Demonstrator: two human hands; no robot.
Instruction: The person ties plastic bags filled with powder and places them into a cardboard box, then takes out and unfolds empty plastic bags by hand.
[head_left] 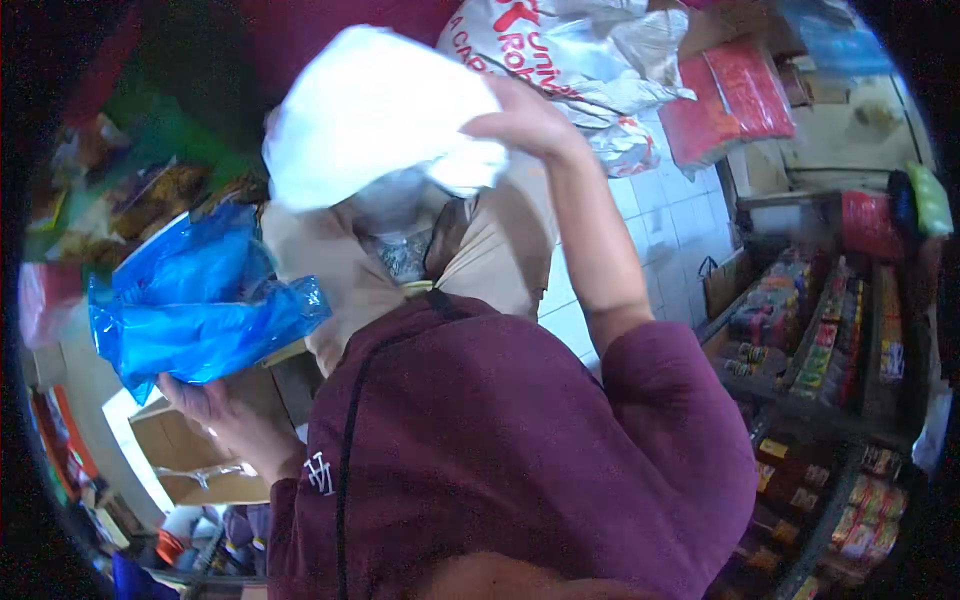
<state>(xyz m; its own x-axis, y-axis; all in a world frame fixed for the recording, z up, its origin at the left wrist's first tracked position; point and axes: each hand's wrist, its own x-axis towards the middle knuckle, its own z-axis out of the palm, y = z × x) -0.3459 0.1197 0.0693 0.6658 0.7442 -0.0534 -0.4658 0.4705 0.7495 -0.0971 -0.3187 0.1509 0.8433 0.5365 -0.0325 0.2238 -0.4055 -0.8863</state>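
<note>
Here, a glossy blue plastic packet [200, 325], its long axis crosswise, is gripped by the left hand [230, 420] beside the lap [508, 225]; a white plastic bundle [385, 110], by the right hand [535, 120] above it. Colourful packages [835, 335] are held in dark shelving [800, 408].

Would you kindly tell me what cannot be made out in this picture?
In the head view:
Right hand: some fingers hidden by the white bundle, itself washed out.
Left hand: some fingers hidden behind blue plastic.
Printed sack: cut off by the top edge.
Shelf packets: labels too small and blurred.
</note>
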